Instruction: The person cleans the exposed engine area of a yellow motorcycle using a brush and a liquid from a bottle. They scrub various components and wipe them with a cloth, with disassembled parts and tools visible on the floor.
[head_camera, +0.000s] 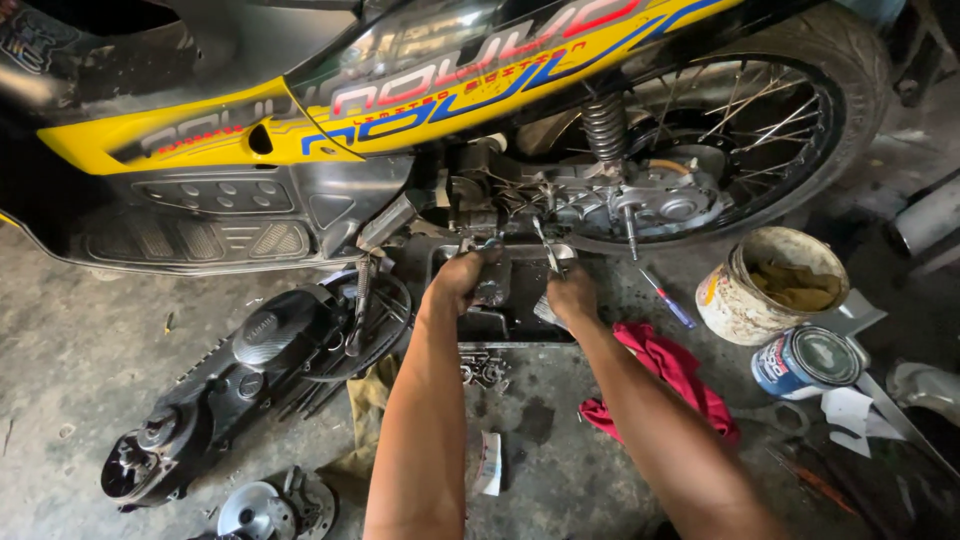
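A: Two hands, status?
B: Left hand (462, 278) fingers clenched on a dark engine part (492, 283); right hand (572, 296) grasping a metal tool (546, 246), both over the black tray (500, 325) beneath the scooter (400, 90).

Two bare forearms, no sleeves, no gloves, no watch or rings visible. Left hand (462, 277) and right hand (572, 296) grease-smudged.
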